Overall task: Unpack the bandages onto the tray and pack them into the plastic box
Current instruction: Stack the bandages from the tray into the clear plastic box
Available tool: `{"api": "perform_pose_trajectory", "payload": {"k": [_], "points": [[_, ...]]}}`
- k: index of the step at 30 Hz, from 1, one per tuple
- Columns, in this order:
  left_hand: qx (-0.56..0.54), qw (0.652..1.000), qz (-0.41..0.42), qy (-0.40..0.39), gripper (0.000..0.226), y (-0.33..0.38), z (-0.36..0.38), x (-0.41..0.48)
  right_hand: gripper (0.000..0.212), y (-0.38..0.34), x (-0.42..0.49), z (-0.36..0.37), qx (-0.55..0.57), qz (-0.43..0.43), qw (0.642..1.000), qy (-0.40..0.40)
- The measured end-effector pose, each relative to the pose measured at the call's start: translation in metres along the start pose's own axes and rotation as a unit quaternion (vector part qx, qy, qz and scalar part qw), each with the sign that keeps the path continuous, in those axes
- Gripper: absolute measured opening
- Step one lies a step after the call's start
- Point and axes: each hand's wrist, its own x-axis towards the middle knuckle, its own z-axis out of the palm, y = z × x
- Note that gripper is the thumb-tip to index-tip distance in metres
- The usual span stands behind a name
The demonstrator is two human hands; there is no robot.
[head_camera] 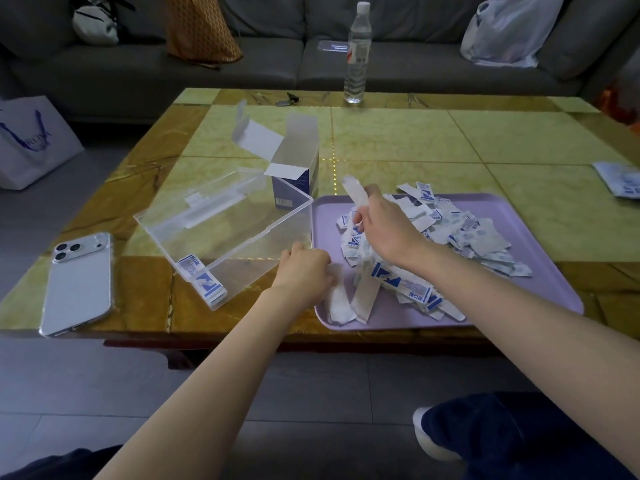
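The fingers of our right hand (381, 233) pinch one bandage (356, 199) above the pile (450, 233) on the tray (547, 289), probably to put it in the plastic box (242, 220) beside it. Our left hand (304, 270) sits at the tray's edge, and we cannot tell if its fingers grip.

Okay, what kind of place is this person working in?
Most likely a home living room: a grey sofa runs behind a low tiled coffee table, and a paper shopping bag sits on the floor beside it.

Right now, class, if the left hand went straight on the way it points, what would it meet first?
Probably the plastic box: the left hand points forward-left at its near wall, though depth is unclear.
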Motion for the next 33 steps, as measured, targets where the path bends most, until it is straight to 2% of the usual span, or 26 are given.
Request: {"api": "perform_pose_trajectory", "payload": {"k": [2, 6, 10, 15, 17, 19, 21, 24, 28, 33], "points": [[-0.082, 0.995, -0.021, 0.055, 0.014, -0.002, 0.001, -0.002, 0.017, 0.001, -0.012, -0.002, -0.013, -0.014, 1.0, -0.016], [-0.289, 0.948, -0.085, 0.107, 0.013, 0.001, -0.003, -0.003, 0.026, 0.003, -0.035, 0.006, -0.085, -0.055, 0.993, -0.064], [-0.419, 0.893, -0.108, 0.123, 0.012, 0.009, -0.011, -0.005, 0.032, 0.0, -0.047, 0.018, -0.231, -0.06, 0.966, -0.096], [-0.511, 0.847, -0.115, 0.085, 0.022, 0.019, -0.018, -0.012, 0.038, -0.004, -0.048, 0.019, -0.285, -0.049, 0.955, -0.061], [-0.505, 0.853, -0.108, 0.072, 0.027, 0.02, -0.019, -0.013, 0.045, -0.005, -0.048, 0.018, -0.282, -0.057, 0.956, -0.06], [-0.485, 0.866, -0.093, 0.08, 0.021, 0.018, -0.018, -0.014, 0.05, -0.005, -0.049, 0.018, -0.272, -0.072, 0.958, -0.056], [-0.463, 0.876, -0.087, 0.098, 0.012, 0.014, -0.016, -0.016, 0.049, -0.006, -0.052, 0.017, -0.254, -0.094, 0.961, -0.058], [-0.448, 0.881, -0.095, 0.117, 0.012, 0.006, -0.009, -0.018, 0.049, -0.005, -0.054, 0.016, -0.216, -0.1, 0.967, -0.088], [-0.419, 0.895, -0.073, 0.131, 0.008, 0.001, 0.001, -0.026, 0.021, -0.004, -0.058, 0.017, -0.086, -0.065, 0.988, -0.109], [-0.274, 0.944, -0.022, 0.183, 0.011, -0.008, 0.012, -0.03, 0.02, -0.003, -0.067, 0.03, -0.016, -0.046, 0.995, -0.082]]}}
